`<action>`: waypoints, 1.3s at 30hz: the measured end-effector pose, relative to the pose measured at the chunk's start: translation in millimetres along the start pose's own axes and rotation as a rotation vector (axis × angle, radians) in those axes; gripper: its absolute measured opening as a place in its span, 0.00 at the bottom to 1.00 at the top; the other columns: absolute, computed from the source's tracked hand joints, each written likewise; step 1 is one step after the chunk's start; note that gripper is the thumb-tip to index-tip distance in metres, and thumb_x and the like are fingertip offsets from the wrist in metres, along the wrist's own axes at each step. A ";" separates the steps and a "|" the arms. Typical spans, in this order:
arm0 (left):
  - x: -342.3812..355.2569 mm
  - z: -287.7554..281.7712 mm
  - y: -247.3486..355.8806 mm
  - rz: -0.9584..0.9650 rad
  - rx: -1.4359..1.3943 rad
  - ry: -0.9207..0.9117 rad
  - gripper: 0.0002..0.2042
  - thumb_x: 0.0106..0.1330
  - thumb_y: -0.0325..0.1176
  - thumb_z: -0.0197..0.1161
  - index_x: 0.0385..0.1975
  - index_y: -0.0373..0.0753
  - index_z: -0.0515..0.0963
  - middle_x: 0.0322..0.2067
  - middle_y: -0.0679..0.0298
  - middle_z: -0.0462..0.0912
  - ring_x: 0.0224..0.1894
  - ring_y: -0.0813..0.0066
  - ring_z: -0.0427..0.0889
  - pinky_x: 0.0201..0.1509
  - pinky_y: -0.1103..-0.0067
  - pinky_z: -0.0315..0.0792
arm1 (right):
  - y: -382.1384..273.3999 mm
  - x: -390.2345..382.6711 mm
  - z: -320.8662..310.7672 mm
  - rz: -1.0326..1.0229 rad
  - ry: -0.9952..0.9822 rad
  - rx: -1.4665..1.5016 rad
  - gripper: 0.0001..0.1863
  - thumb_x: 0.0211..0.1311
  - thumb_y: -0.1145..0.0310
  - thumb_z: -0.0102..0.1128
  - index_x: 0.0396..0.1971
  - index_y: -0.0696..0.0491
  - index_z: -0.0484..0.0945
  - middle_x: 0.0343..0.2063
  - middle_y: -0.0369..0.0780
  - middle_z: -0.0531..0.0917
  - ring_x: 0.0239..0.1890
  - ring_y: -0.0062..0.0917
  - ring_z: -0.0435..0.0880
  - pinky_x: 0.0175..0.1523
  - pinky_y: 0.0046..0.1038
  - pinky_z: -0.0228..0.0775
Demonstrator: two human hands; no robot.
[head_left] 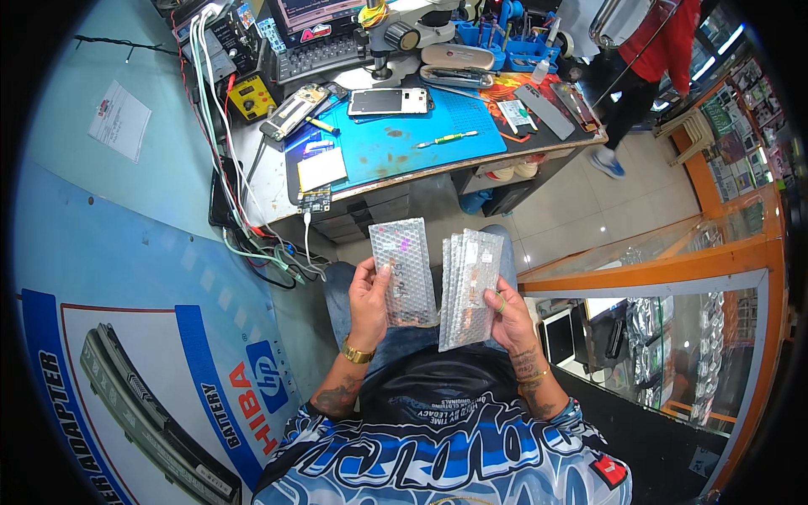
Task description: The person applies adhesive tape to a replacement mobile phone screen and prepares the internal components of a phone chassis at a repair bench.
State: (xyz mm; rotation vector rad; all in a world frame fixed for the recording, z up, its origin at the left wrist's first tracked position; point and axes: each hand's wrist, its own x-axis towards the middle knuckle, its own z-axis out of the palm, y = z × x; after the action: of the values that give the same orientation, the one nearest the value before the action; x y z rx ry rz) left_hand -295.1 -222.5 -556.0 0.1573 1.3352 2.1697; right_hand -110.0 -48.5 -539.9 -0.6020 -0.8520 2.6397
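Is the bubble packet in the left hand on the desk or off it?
Off it: the left hand holds the bubble packet up, with a gap showing between it and the desk.

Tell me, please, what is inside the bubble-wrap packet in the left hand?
On or through the packet show dark marks, a pink patch and some orange. The wrap obscures its contents, which I cannot identify; the left hand covers part of its left edge.

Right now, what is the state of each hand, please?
Left hand: closed, holding a flat bubble-wrap packet by its edge.
Right hand: closed, holding several fanned bubble-wrap packets together.
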 end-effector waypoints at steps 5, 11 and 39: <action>-9.5 -1.5 -3.2 -0.109 0.062 -0.070 0.12 0.75 0.29 0.58 0.54 0.33 0.74 0.47 0.63 0.82 0.47 0.80 0.80 0.55 0.79 0.75 | 6.5 1.7 -1.1 -0.029 0.042 -0.031 0.26 0.69 0.72 0.62 0.65 0.59 0.67 0.57 0.43 0.80 0.59 0.29 0.80 0.66 0.34 0.72; -17.2 13.7 0.8 -0.248 -0.025 -0.156 0.16 0.73 0.28 0.61 0.57 0.31 0.72 0.50 0.61 0.82 0.51 0.79 0.79 0.58 0.79 0.74 | 9.1 6.7 3.9 -0.025 0.083 -0.113 0.23 0.70 0.74 0.60 0.63 0.61 0.69 0.55 0.43 0.81 0.56 0.27 0.81 0.64 0.32 0.73; -16.3 9.3 -20.0 -0.268 0.027 -0.232 0.18 0.71 0.27 0.64 0.58 0.31 0.72 0.47 0.62 0.82 0.47 0.80 0.80 0.56 0.79 0.74 | 5.9 -0.4 -16.3 0.150 0.092 0.180 0.22 0.71 0.75 0.58 0.62 0.58 0.70 0.58 0.45 0.79 0.60 0.34 0.79 0.66 0.42 0.73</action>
State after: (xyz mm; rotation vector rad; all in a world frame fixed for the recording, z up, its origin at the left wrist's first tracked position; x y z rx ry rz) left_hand -269.8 -217.3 -565.2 0.2209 1.1816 1.8493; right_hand -102.9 -45.4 -555.4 -0.7587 -0.5551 2.7584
